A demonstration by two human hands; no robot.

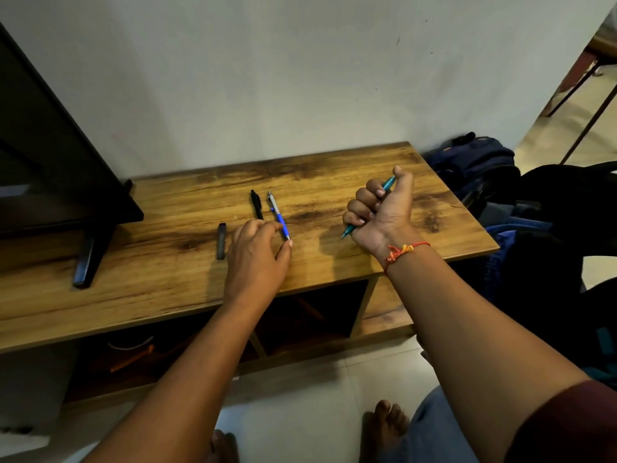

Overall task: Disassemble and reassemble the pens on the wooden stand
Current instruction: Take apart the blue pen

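A pale, scuffed wall (300, 78) backs a long wooden stand (334, 175) with a warm, dark-streaked top and open shelves beneath. Light floor tiles run under it.

We place everything from the slim blue-and-silver pen (277, 215) lying on that top. Its long axis runs away from us toward the wall, and its tapered silver end is nearest us. Just left of it, almost parallel, lies a black pen (256, 204). Further left, a short dark piece (221, 241), perhaps a cap, lies apart. Well to its left stands a black television (50, 155) on its foot. Well to its right, past the stand's end, dark blue backpacks (474, 158) are heaped on the floor.

Our left hand (257, 253) sits over the blue-and-silver pen's near end, with the thumb beside the tapered tip and the fingers arched above the barrel. We cannot tell whether the pinch has closed. Our right hand (380, 208), off to the pen's right, is fisted around a teal pen (388, 184). That pen's point pokes out below the little finger, and its back end shows by the thumb. A red thread bracelet (402, 250) circles that wrist.

The left hand is plainly the nearer one. We judge that the coming move turns on pinching the near end and drawing the pen back along its own axis, clear of the black pen beside it.
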